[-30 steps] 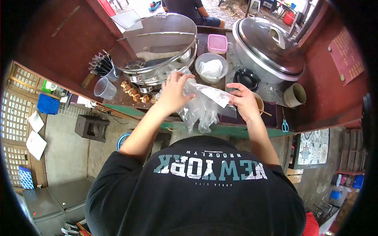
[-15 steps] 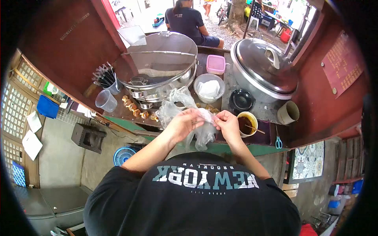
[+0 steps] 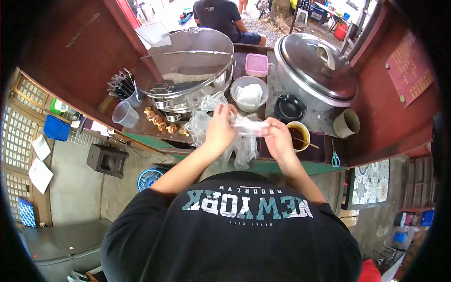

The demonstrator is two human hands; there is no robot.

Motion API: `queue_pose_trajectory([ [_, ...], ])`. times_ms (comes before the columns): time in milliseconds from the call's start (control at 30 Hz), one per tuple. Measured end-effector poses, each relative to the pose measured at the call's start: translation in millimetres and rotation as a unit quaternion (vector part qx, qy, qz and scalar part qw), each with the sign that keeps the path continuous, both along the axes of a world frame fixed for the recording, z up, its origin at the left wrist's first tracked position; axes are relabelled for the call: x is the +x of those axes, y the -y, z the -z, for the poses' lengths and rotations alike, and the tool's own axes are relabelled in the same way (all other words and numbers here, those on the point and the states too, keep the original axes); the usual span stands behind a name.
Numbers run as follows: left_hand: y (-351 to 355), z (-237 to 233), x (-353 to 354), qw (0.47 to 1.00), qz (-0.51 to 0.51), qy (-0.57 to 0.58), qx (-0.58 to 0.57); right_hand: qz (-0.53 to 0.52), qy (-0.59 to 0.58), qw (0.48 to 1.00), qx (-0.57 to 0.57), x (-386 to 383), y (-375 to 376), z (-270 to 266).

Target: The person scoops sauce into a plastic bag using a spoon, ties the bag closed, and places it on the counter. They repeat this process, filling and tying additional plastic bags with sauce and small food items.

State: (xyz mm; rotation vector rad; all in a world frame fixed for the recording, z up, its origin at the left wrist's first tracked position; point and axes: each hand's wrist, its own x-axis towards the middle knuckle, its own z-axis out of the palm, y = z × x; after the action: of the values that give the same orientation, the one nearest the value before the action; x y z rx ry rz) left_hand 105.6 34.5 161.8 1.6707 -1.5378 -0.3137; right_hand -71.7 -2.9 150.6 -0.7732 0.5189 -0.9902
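My left hand (image 3: 222,129) and my right hand (image 3: 278,136) pinch a clear plastic bag (image 3: 250,126) and stretch it between them above the counter's front edge. More crumpled plastic bags (image 3: 199,126) bunch up beside and below my left hand. Close to my right hand stands a tub of dark brown sauce (image 3: 296,134) with a stick in it. Left of the bags lie skewered browned food pieces (image 3: 162,126). Behind my hands is a clear round bowl (image 3: 238,96) with white plastic inside.
A round steel container with a raised lid (image 3: 188,70) stands at back left, a large lidded pot (image 3: 314,70) at back right. Also around are a pink box (image 3: 257,65), black bowls (image 3: 289,108), scissors (image 3: 335,160) and a plastic cup (image 3: 125,115). A person (image 3: 218,21) sits outside.
Both hands have lifted slightly away from the counter edge and moved further apart, pulling the plastic bag out sideways. The right hand has turned. The camera view has shifted a little.
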Motion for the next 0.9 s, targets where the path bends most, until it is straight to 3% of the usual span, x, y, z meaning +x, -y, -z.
queue_pose_trajectory([
  [33,4.4,2.2,2.0,0.997,-0.021,0.020,-0.069,-0.043,0.070,0.995,0.051,-3.0,0.8,-3.1],
  [67,7.0,1.1,2.8,0.999,-0.022,-0.041,-0.020,-0.086,0.140,0.981,0.100,-5.3,2.0,-5.2],
  [167,11.3,1.4,8.2,0.980,0.004,-0.180,0.086,-0.002,-0.027,1.000,-0.002,1.3,-1.4,-9.0],
  [200,13.2,7.6,10.0,0.943,0.077,-0.310,0.090,0.041,-0.177,0.979,-0.092,-1.8,0.9,-4.6],
  [267,15.7,19.9,11.2,0.804,0.215,-0.546,0.097,0.120,-0.457,0.843,-0.256,-10.8,9.4,17.3],
  [300,7.5,-1.3,4.3,0.705,0.270,-0.640,0.140,0.158,-0.451,0.839,-0.261,-11.7,13.7,31.5],
  [400,1.2,-1.7,-2.1,0.731,0.322,-0.572,0.186,0.251,-0.544,0.737,-0.313,-8.2,1.7,5.7],
  [433,2.9,0.8,-1.6,0.885,0.293,-0.339,0.127,0.252,-0.550,0.720,-0.340,-9.1,-2.6,-0.1],
  [500,2.4,-8.8,-6.2,0.951,0.110,-0.257,0.133,0.250,-0.553,0.669,-0.430,-6.9,-12.6,-8.8],
  [567,6.7,-10.9,-9.3,0.974,-0.021,-0.200,0.106,0.228,-0.567,0.612,-0.502,-6.5,-18.5,-8.7],
  [667,16.6,0.6,-9.7,0.979,-0.058,-0.193,-0.040,0.249,-0.565,0.600,-0.509,-7.5,-15.0,-7.9],
  [733,18.6,5.7,-6.7,0.985,-0.068,-0.105,-0.121,0.284,-0.564,0.637,-0.443,-11.2,-6.8,-11.9],
  [800,18.8,7.7,-3.8,0.980,-0.068,0.020,-0.185,0.291,-0.495,0.766,-0.289,-9.1,-3.9,-17.8],
  [833,17.6,9.3,-2.6,0.981,-0.039,0.062,-0.181,0.233,-0.460,0.824,-0.234,-13.3,0.1,-13.7],
  [900,13.5,10.7,-1.7,0.975,0.020,0.144,-0.169,0.152,-0.255,0.946,-0.129,-17.5,7.3,-1.5],
])
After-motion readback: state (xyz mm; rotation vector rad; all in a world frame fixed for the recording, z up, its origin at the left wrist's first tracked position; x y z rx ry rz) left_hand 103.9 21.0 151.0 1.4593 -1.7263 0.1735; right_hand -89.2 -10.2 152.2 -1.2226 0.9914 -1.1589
